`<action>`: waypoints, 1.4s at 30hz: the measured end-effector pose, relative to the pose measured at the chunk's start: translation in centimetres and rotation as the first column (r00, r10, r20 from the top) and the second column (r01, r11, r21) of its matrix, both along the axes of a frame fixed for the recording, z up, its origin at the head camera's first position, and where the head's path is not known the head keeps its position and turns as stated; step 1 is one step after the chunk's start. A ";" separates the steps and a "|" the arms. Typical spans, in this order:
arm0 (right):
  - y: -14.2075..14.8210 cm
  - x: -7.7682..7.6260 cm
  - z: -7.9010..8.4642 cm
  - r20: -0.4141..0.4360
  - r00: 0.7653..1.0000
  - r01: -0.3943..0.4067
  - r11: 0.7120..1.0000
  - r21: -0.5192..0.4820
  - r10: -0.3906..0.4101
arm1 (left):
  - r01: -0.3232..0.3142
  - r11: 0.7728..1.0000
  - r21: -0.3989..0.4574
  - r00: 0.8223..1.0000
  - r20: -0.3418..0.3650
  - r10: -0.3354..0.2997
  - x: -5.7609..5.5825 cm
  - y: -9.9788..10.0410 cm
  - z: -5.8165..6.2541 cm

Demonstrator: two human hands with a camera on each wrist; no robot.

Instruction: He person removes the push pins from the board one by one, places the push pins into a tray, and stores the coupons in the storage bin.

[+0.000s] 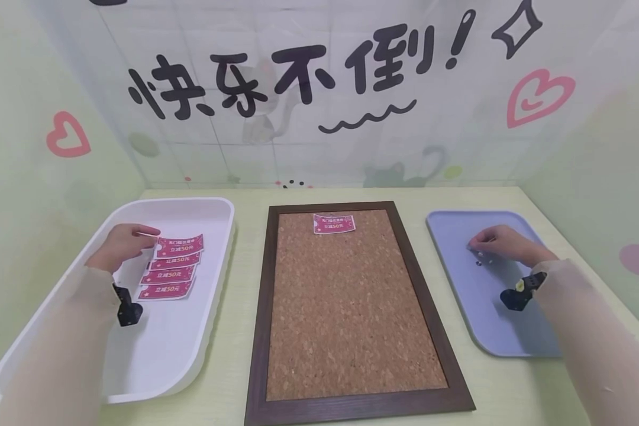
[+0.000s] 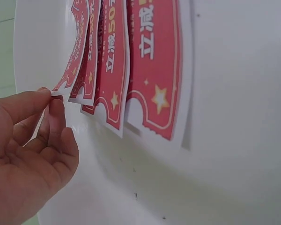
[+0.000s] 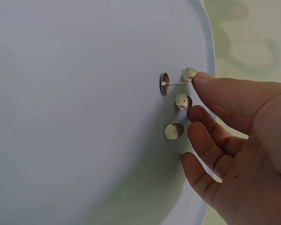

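My left hand (image 1: 123,244) pinches the left end of the farthest red paper coupon (image 1: 179,247) between thumb and fingertips. In the left wrist view that end bends upward; several overlapping coupons (image 2: 113,70) form a row in the white tray (image 1: 225,248). Over the blue tray (image 1: 458,220), my right hand (image 1: 503,242) has its thumb and index finger at a metal thumbtack (image 3: 188,73), pinching it at the edge, with the index fingertip hidden behind the thumb. More thumbtacks (image 3: 173,131) lie close by; one stands on its side, its pin (image 3: 176,84) pointing toward the hand.
Between the trays lies a cork board (image 1: 346,307) with a dark wooden frame (image 1: 260,331). One red coupon (image 1: 334,225) sits at its top edge. A printed backdrop (image 1: 309,148) rises behind the table, with side panels at left and right.
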State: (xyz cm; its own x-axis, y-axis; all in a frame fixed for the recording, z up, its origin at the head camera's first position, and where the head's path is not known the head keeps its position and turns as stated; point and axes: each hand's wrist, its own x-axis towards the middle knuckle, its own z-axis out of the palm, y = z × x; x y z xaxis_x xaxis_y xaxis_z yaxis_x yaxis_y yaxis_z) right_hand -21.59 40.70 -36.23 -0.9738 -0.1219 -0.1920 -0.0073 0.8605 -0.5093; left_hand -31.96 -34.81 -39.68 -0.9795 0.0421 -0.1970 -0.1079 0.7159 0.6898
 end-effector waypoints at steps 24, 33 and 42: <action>-3.6 -0.2 3.1 -0.085 0.994 -0.065 0.998 -0.026 0.062 | 0.055 0.989 -0.134 0.990 -0.124 -0.072 -2.6 -1.8 0.3; -7.1 -1.3 4.7 -0.129 0.975 -0.191 0.978 -0.081 0.180 | 0.212 0.973 -0.092 0.956 -0.185 -0.226 3.0 8.9 10.3; -10.8 -2.7 5.6 -0.150 0.954 -0.276 0.956 -0.094 0.261 | 0.395 0.915 -0.075 0.877 -0.266 -0.401 5.0 16.1 13.2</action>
State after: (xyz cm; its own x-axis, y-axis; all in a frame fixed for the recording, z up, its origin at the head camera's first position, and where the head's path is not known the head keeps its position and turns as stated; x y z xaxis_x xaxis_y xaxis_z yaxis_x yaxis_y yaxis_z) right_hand -24.28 29.89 -30.58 -0.9178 -0.3957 -0.0312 -0.3055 0.7543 -0.5811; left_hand -26.95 -18.76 -26.47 -0.8962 0.4385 0.0676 0.3769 0.6719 0.6376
